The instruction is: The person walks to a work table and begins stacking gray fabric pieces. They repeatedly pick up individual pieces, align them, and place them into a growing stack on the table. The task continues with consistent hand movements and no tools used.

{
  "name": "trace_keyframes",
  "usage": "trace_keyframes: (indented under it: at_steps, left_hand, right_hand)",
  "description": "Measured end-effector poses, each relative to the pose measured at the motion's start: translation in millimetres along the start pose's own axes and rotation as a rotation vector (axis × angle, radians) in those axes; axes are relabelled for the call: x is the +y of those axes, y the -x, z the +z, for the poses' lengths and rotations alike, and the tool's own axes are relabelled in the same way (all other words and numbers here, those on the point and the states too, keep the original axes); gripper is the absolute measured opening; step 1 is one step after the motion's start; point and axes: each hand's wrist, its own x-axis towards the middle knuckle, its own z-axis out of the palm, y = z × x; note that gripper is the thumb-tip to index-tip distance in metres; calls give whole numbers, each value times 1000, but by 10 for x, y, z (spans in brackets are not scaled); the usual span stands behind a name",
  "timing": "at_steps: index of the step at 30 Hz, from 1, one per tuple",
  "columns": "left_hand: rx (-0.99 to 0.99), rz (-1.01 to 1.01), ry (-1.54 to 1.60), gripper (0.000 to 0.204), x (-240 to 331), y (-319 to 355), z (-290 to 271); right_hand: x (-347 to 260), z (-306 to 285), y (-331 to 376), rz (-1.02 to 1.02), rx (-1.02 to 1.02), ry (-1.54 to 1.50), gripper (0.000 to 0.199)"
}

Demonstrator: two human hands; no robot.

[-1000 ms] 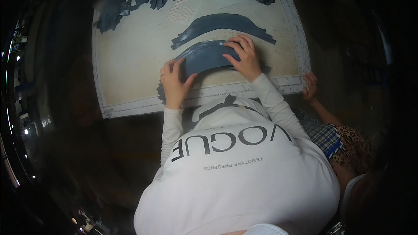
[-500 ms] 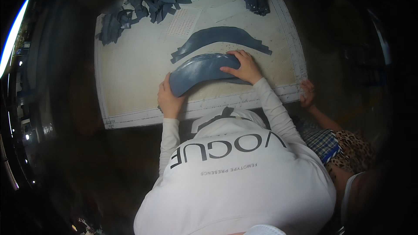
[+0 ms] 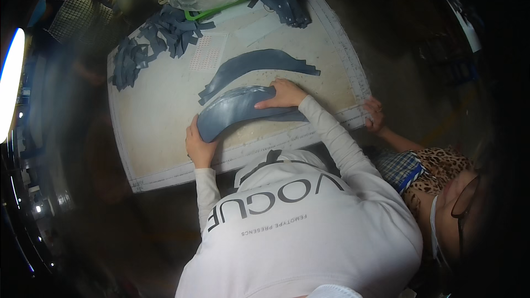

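Note:
Both of my hands hold a curved blue-grey leather-like piece (image 3: 234, 109) over the white table near its front edge. My left hand (image 3: 200, 146) grips its left end, with the fingers partly behind it. At the right end, my right hand (image 3: 288, 95) pinches it, thumb on the top face and fingers at the far edge. Light glints along its upper edge, so it seems to bow upward. Under its right end another blue-grey piece (image 3: 291, 116) shows in part. Just beyond lies a similar curved piece (image 3: 255, 66) with stepped ends, flat on the table.
Blue-grey strips (image 3: 165, 30) lie heaped at the far left of the table (image 3: 149, 127). Behind are a printed sheet (image 3: 208, 51), a green tray (image 3: 221, 10) with clear plastic bags, and a blue-grey bundle (image 3: 280, 0). A co-worker's hand (image 3: 374, 113) touches the right corner.
The view has shifted, so the table sits lower and further left in the picture. My hands keep the same hold on the curved piece. More of the co-worker at the right shows.

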Motion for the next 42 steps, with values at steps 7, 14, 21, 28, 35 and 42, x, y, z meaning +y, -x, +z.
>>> trace_keyframes:
  at_steps: [7,14,21,28,35,42]
  left_hand:
    - [-35,-19,-21,90,16,-109,45]
    - [-63,-16,-37,95,325,-360,268]
    - [112,191,25,83,351,-356,132]
    - [85,291,13,52,394,-525,303]
    - [128,289,116,40,317,-540,388]
    - [-10,256,413,17,256,-230,316]
  right_hand:
    - [56,-73,-44,75,-7,-24,123]
    - [221,-413,-44,202,167,39,117]
    - [47,-300,84,-79,533,104,69]
    - [0,-22,190,-293,754,160,41]
    - [132,188,197,-378,868,-30,21]
    - [218,435,530,-333,750,-310,20]
